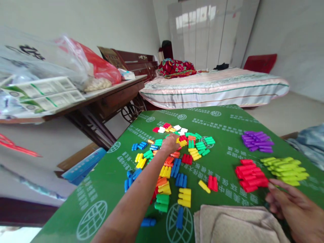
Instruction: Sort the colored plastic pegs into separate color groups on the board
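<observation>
My left hand [170, 143] reaches across the green board into a loose spread of bullet-shaped plastic pieces. Its fingers are curled down among the green, yellow and red ones, and whatever they grip is hidden. At the right, my right hand [285, 200] pinches a red plastic piece [263, 182] at the near edge of a red pile [249, 173]. Behind that hand lies a lime-green pile [286, 168], and farther back a purple pile [257, 141]. Many scattered pieces sit in small same-coloured groups, such as yellow pieces [184, 197] and blue pieces [181, 180].
A folded beige cloth [235, 222] lies at the board's [215, 128] near edge, beside my right hand. Left stands a sewing-machine table [118, 91] bearing bags and boxes. Beyond the board is a bed [215, 86]; blue fabric [310, 141] lies off its right edge.
</observation>
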Action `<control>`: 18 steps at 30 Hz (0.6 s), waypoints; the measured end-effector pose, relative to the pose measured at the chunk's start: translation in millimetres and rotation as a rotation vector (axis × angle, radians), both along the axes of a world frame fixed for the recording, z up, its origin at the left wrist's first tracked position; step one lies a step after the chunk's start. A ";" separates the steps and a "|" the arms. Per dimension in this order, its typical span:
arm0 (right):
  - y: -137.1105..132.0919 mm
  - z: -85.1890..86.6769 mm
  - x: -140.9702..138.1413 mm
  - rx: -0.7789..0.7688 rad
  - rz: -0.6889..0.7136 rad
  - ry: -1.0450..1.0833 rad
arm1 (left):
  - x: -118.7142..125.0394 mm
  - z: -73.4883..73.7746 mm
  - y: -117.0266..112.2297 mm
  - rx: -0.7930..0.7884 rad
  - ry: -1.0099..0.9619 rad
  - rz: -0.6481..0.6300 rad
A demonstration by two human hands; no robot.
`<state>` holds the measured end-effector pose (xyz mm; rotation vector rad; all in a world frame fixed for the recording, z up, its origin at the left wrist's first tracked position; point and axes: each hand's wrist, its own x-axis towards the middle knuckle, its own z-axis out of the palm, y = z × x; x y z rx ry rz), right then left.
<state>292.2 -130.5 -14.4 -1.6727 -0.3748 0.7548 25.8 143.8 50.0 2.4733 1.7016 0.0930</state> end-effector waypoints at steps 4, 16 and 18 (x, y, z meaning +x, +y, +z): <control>0.1 3.6 -1.3 -0.016 0.003 -0.021 | -17.0 4.4 1.6 0.031 0.029 0.063; -0.4 11.2 -4.8 -0.015 -0.030 -0.042 | 32.1 10.0 7.1 -0.042 0.096 0.123; -0.5 12.3 -4.5 -0.023 -0.027 -0.031 | 39.6 7.9 13.4 -0.087 0.097 0.116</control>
